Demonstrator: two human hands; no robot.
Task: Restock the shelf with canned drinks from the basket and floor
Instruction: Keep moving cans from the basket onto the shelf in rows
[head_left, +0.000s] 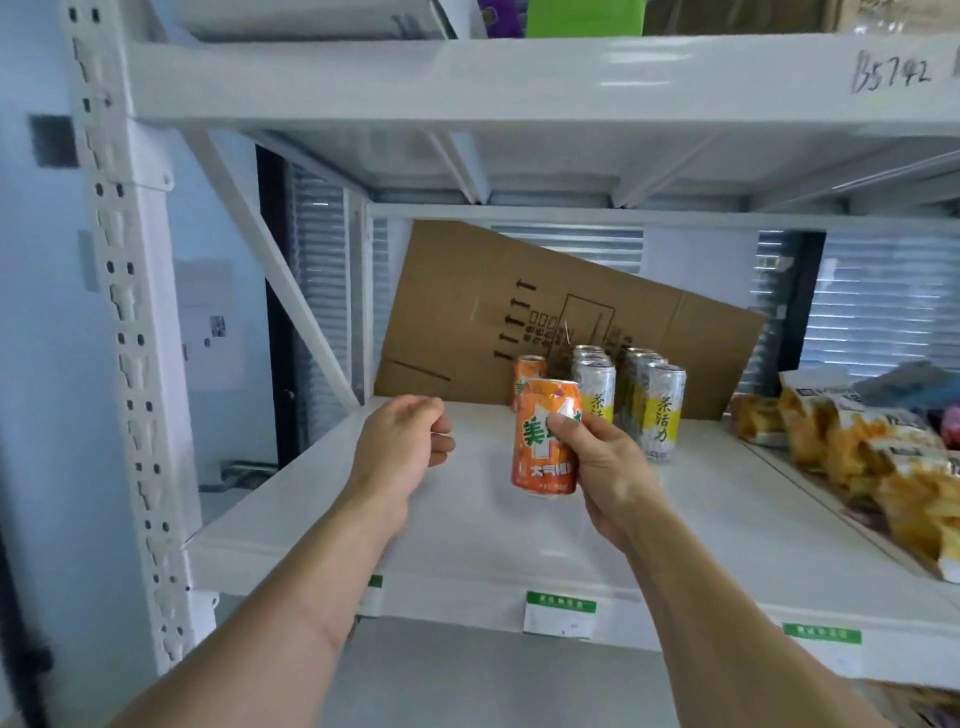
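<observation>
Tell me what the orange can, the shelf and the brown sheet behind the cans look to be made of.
Orange can: likely thin metal with a glossy printed skin, going by its sheen.
Shelf: seems to be white painted metal, smooth, hung on punched uprights.
Brown sheet: cardboard, matte, with fold creases and printed arrows.

Shelf (467, 530): painted white metal, smooth, faint sheen. On it, orange can (545, 441): glossy printed metal, gripped by bare right hand (605, 462). Behind that can, silver-yellow cans (657, 410): shiny metal. Behind those, cardboard sheet (467, 312): brown, matt. Right of the cans, snack bags (852, 447): glossy, crinkled plastic film.
</observation>
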